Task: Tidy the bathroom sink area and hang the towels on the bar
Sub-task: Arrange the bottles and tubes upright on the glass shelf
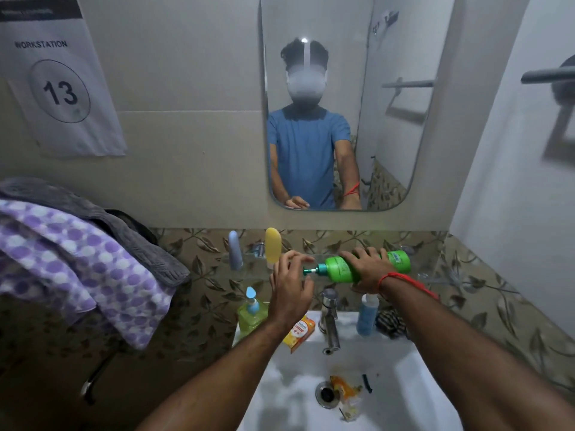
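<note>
Both hands' grip on sideways green bottle (342, 268).

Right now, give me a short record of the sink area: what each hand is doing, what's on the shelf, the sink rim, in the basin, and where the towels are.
right hand: grips green pump bottle, held sideways above the tap
left hand: fingers at the bottle's pump nozzle
shelf: pale blue tube, yellow tube, both upright
sink rim: yellow-green soap dispenser, orange box, blue bottle
basin: orange wrapper by the drain
towels: purple dotted towel and grey towel, piled at left, not hung
</note>
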`<state>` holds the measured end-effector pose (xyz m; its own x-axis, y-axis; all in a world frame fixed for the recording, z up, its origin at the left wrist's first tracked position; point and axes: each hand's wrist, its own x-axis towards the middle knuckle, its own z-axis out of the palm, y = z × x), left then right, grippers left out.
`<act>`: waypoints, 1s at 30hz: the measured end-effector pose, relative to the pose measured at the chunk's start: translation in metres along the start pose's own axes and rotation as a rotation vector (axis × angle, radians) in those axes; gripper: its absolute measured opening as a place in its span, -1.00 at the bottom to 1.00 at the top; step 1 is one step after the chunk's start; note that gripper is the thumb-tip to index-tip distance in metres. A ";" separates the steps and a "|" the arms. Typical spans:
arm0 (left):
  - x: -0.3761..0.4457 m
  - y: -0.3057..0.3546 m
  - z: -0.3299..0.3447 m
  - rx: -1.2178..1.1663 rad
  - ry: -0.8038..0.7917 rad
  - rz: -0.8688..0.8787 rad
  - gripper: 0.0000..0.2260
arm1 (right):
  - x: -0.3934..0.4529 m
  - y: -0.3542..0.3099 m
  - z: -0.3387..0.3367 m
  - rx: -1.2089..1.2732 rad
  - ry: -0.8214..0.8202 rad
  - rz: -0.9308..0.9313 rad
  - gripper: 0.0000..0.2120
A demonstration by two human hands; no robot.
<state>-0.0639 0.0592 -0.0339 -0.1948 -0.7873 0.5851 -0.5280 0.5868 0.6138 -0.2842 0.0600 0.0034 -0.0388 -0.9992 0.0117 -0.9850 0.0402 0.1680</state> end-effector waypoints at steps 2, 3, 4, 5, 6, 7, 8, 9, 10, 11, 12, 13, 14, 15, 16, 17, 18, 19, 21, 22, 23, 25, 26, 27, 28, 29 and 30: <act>-0.002 0.002 0.000 -0.033 0.025 0.015 -0.62 | -0.002 0.001 0.001 0.071 0.005 -0.001 -0.23; -0.003 0.001 0.000 -0.035 0.030 0.030 -0.61 | -0.001 0.001 0.001 0.114 0.022 -0.005 -0.26; -0.002 0.001 -0.001 -0.036 0.031 0.046 -0.60 | 0.000 0.000 -0.001 0.171 0.054 -0.009 -0.29; -0.001 0.002 -0.001 -0.040 0.035 0.063 -0.58 | 0.001 -0.001 -0.006 0.250 0.092 -0.007 -0.31; 0.001 0.004 -0.002 -0.042 0.045 0.081 -0.56 | 0.004 -0.003 -0.013 0.346 0.132 -0.002 -0.33; 0.004 0.008 -0.002 -0.039 0.060 0.098 -0.52 | 0.008 -0.007 -0.021 0.443 0.163 0.002 -0.33; 0.008 0.012 -0.003 -0.045 0.080 0.109 -0.47 | 0.012 -0.011 -0.029 0.531 0.181 0.002 -0.33; 0.013 0.018 -0.003 -0.070 0.109 0.113 -0.42 | 0.016 -0.015 -0.035 0.613 0.197 -0.003 -0.33; 0.017 0.022 -0.003 -0.105 0.140 0.109 -0.39 | 0.019 -0.019 -0.040 0.705 0.223 -0.009 -0.34; 0.020 0.026 -0.004 -0.129 0.165 0.102 -0.39 | 0.023 -0.023 -0.044 0.811 0.257 -0.011 -0.36; 0.022 0.028 -0.006 -0.134 0.176 0.098 -0.42 | 0.025 -0.027 -0.046 0.929 0.288 -0.006 -0.39; 0.022 0.028 -0.007 -0.119 0.173 0.093 -0.47 | 0.027 -0.031 -0.048 1.041 0.310 0.004 -0.42; 0.021 0.025 -0.009 -0.095 0.159 0.085 -0.51 | 0.029 -0.034 -0.050 1.144 0.324 0.009 -0.45; 0.019 0.021 -0.011 -0.066 0.134 0.071 -0.54 | 0.031 -0.037 -0.051 1.235 0.337 0.011 -0.48; 0.016 0.016 -0.013 -0.032 0.102 0.050 -0.55 | 0.033 -0.041 -0.051 1.327 0.351 0.020 -0.52; 0.014 0.011 -0.015 0.007 0.066 0.029 -0.55 | 0.034 -0.045 -0.050 1.423 0.366 0.042 -0.54; 0.011 0.007 -0.016 0.043 0.028 0.010 -0.55 | 0.035 -0.048 -0.048 1.519 0.387 0.076 -0.55; 0.009 0.002 -0.016 0.069 -0.007 -0.007 -0.55 | 0.036 -0.053 -0.046 1.579 0.412 0.117 -0.55; 0.005 -0.006 -0.017 0.099 -0.060 -0.034 -0.55 | 0.039 -0.059 -0.042 1.556 0.452 0.150 -0.54; 0.004 -0.009 -0.018 0.113 -0.073 -0.043 -0.56 | 0.040 -0.063 -0.041 1.507 0.446 0.124 -0.52; 0.003 -0.011 -0.018 0.127 -0.080 -0.049 -0.57 | 0.041 -0.065 -0.041 1.456 0.432 0.085 -0.49; 0.002 -0.016 -0.018 0.144 -0.074 -0.058 -0.58 | 0.044 -0.068 -0.041 1.383 0.421 0.049 -0.44; 0.001 -0.019 -0.018 0.145 -0.063 -0.060 -0.58 | 0.045 -0.069 -0.040 1.373 0.431 0.058 -0.44; 0.000 -0.022 -0.018 0.141 -0.051 -0.059 -0.59 | 0.045 -0.069 -0.038 1.377 0.445 0.074 -0.44; -0.002 -0.025 -0.019 0.132 -0.038 -0.054 -0.61 | 0.046 -0.069 -0.036 1.384 0.454 0.087 -0.44; -0.005 -0.029 -0.021 0.121 -0.025 -0.049 -0.64 | 0.046 -0.069 -0.034 1.385 0.453 0.094 -0.44; -0.009 -0.033 -0.022 0.118 -0.005 -0.044 -0.69 | 0.045 -0.068 -0.032 1.378 0.448 0.088 -0.41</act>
<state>-0.0265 0.0510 -0.0472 -0.1734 -0.8130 0.5558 -0.6294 0.5255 0.5724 -0.2134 0.0120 0.0236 -0.3061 -0.8981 0.3159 -0.3687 -0.1942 -0.9091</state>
